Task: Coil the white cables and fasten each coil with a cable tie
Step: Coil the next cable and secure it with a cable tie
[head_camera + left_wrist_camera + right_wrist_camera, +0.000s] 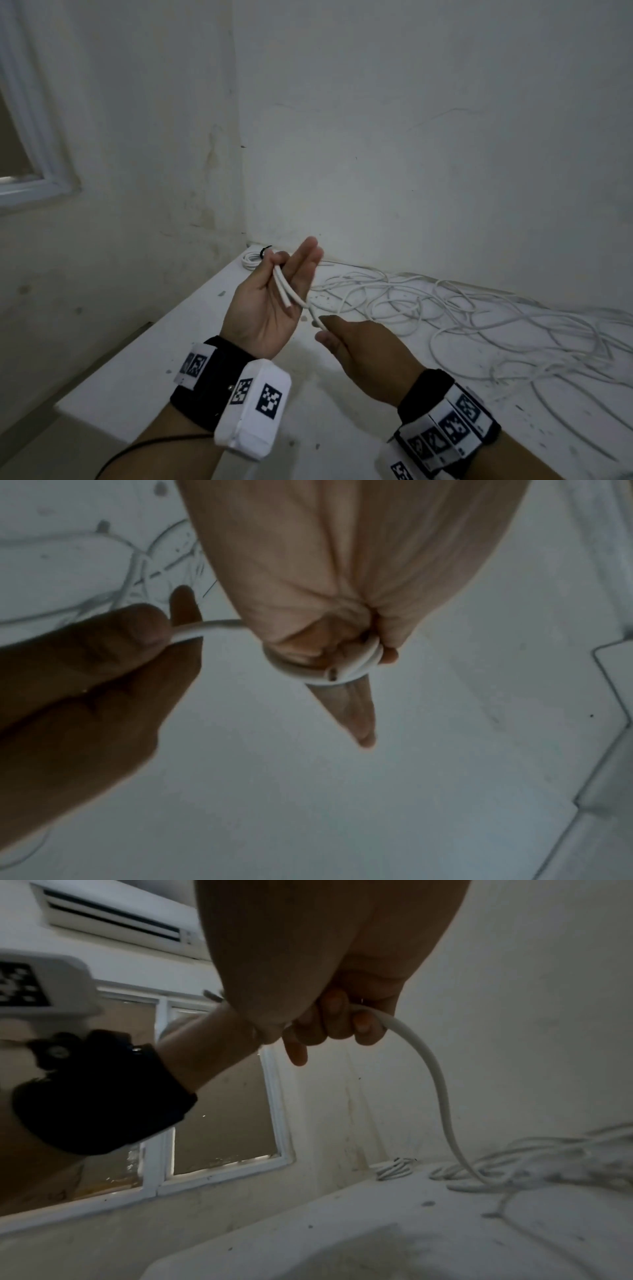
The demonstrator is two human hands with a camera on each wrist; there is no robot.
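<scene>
Left hand (270, 301) pinches the light, springy white cable (291, 294) near its end, other fingers (310, 253) straight; right hand (363, 346) grips it just below, best held close.

A white counter (144, 370), speckled with dark flecks and smudges, is being seen set into the corner of the room. A loose tangle of white cable (462, 318) is being carried on its right and rear part, looped and overlapping, reaching the back wall. A small finished coil (251, 261), bound by a dark tie (264, 251), is being carried at the far corner.
</scene>
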